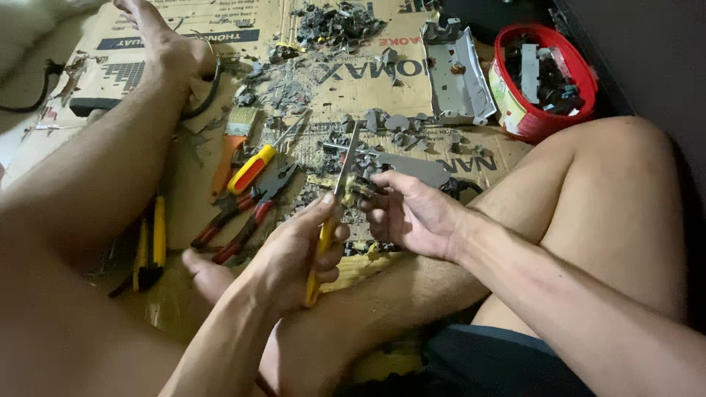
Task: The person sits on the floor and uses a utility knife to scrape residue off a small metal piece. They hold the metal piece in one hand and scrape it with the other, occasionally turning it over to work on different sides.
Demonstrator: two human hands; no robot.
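Yellow-handled metal scissors (332, 220), gripped in the left hand (294, 254) with the fingers wrapped around the handle loops and the blades pointing up and away, meet a small dark scrap piece (362, 190) that the right hand (412, 213) pinches between thumb and curled fingers just above the person's crossed shins. Judging by the layout, the dismantling work is well advanced: a broad scatter of grey broken plastic and metal fragments (334, 26) already covers the flattened brown cardboard sheet (184, 169) on the floor, a grey stripped metal chassis plate (460, 73) lies near its far edge, and a round red plastic tub (540, 81) beside that plate holds sorted dark parts, yet loose pieces near the hands remain uncut. Left of the hands lie red-handled pliers (243, 220), a red-and-yellow-handled screwdriver (254, 167), an orange-handled flat brush (234, 143) and yellow-handled cutters (151, 246) beside the left leg. Whether the blades are parted or closed on the piece cannot be read, since the fingers and debris hide the contact. The piece's shape and material are unclear, the tub's contents are too small to identify, and the frame cuts off the far pile.
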